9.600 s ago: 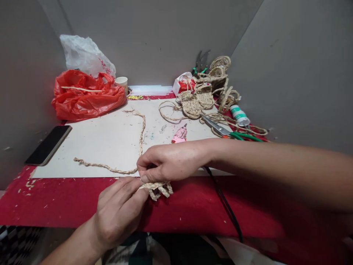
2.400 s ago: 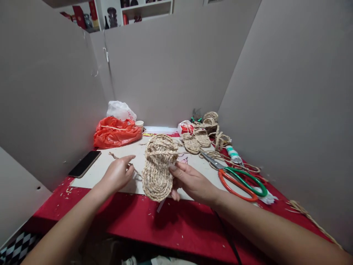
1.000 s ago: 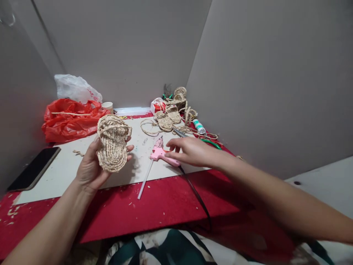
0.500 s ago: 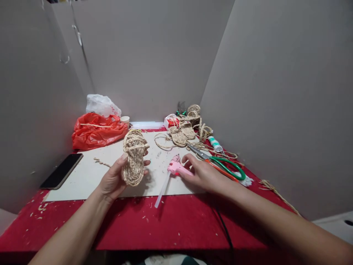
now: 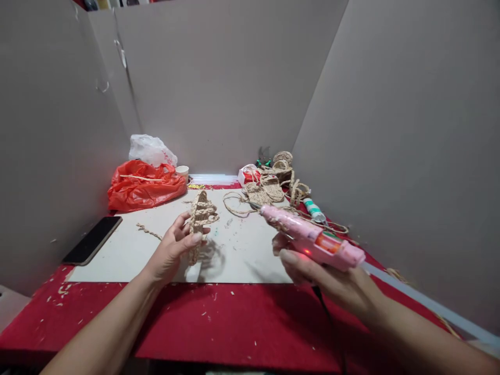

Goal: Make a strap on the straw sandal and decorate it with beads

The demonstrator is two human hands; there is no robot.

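My left hand [image 5: 175,245] grips a small woven straw slipper [image 5: 198,224], turned on edge above the white board [image 5: 136,255]. Its braided straps face right. In my right hand [image 5: 312,265] is a pink glue gun [image 5: 312,234], raised over the right part of the board, its nozzle pointing left and a small red light glowing on its side. A black cord hangs below the gun. Behind the nozzle lie more woven slippers [image 5: 263,192] and loose braided straw. The scissors are mostly hidden behind the gun.
A red plastic bag [image 5: 146,187], a white bag [image 5: 150,150] and a paper cup [image 5: 182,172] stand at the back left. A phone [image 5: 94,240] lies at the left edge. Clear glue sticks [image 5: 213,179] lie along the back. Grey walls enclose the red-covered table [image 5: 187,323].
My right hand has picked up the pink glue gun from the board and raised it to the right. The slipper in my left hand has turned from face-on to edge-on.
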